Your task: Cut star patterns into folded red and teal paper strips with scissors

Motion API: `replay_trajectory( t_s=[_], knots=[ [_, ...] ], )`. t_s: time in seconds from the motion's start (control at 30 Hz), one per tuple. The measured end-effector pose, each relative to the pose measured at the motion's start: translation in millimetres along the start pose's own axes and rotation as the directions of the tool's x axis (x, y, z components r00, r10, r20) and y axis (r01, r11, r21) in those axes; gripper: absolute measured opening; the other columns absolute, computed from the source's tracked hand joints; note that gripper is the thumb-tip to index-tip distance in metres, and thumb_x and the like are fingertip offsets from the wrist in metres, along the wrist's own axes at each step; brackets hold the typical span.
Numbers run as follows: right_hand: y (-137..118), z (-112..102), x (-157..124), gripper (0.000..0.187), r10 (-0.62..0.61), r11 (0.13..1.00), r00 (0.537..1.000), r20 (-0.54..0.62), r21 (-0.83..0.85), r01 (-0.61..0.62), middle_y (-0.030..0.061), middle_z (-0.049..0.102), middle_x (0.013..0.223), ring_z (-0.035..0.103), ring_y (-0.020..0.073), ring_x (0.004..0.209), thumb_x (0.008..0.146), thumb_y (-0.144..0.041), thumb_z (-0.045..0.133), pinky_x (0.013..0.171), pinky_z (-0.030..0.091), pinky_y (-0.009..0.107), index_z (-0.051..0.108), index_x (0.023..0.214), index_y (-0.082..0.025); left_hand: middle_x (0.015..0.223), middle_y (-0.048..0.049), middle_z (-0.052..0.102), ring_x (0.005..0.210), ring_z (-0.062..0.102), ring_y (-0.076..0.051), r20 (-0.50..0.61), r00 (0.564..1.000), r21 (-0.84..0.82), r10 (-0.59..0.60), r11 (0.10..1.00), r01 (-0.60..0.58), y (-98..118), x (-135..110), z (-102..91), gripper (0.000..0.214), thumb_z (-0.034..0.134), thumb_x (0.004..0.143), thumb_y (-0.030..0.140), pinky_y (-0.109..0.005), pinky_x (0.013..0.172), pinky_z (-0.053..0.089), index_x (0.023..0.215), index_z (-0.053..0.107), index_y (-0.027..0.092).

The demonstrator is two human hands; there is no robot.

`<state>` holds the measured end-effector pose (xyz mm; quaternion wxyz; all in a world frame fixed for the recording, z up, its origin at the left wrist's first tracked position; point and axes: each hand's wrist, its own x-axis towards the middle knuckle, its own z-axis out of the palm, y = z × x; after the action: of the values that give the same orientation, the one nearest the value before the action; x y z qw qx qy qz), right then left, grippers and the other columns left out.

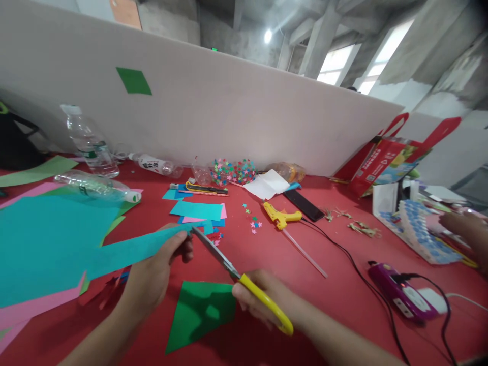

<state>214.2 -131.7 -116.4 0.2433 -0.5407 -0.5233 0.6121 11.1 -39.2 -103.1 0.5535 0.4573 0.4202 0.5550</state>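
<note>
Hold turquoise strip [137,249] taut, pinched in left grip [163,258] near frame centre; snip slowly with scissors [231,267] clasped in right grip [265,296]

- Turquoise paper strip [133,250]: long, narrow, pinched near one end by left hand [158,264]; remainder slants leftward from the fingers.
- Scissors [230,266]: yellow handles, silver blades; gripped in right hand [276,291], points angled toward left fingertips, at strip's end. Contact unclear.
</note>
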Motion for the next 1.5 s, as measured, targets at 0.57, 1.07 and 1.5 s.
replay_trajectory(
  t_s=[0.57,1.07,1.5],
  knots=[
    [-9,-12,-9,0.046,-0.001,0.992,0.999,0.034,-0.126,0.005,-0.0077,0.040,0.044,0.037,0.0042,0.032,0.084,-0.060,0.051,0.029,0.027,0.013,0.051,0.068,-0.017,0.058,0.0007,0.054,0.055,0.048,-0.014,0.210,0.978,0.126,-0.015,0.992,-0.012,4,10,-15.3,0.022,0.060,0.080,0.027,-0.025,0.049,0.042,0.059,0.059,0.020],
    [-11,-13,-10,0.045,0.040,0.990,0.999,0.029,-0.135,-0.036,-0.0088,0.035,0.043,0.033,0.0041,0.031,0.087,-0.057,0.048,0.028,0.027,0.013,0.046,0.064,-0.019,0.054,0.0013,0.054,0.053,0.050,-0.013,0.261,0.965,0.246,0.002,0.967,-0.069,3,13,-21.2,0.027,0.059,0.079,0.033,-0.025,0.050,0.042,0.056,0.058,0.020],
    [-10,-5,-4,0.042,0.032,0.997,0.999,0.010,-0.072,-0.031,-0.0104,0.033,0.039,0.030,0.0039,0.027,0.087,-0.053,0.049,0.024,0.024,0.013,0.044,0.062,-0.019,0.049,0.0000,0.058,0.045,0.050,-0.010,0.137,0.986,0.052,-0.092,0.995,0.086,11,8,-8.2,0.027,0.073,0.068,0.037,-0.021,0.042,0.041,0.051,0.064,0.017]
  ],
)
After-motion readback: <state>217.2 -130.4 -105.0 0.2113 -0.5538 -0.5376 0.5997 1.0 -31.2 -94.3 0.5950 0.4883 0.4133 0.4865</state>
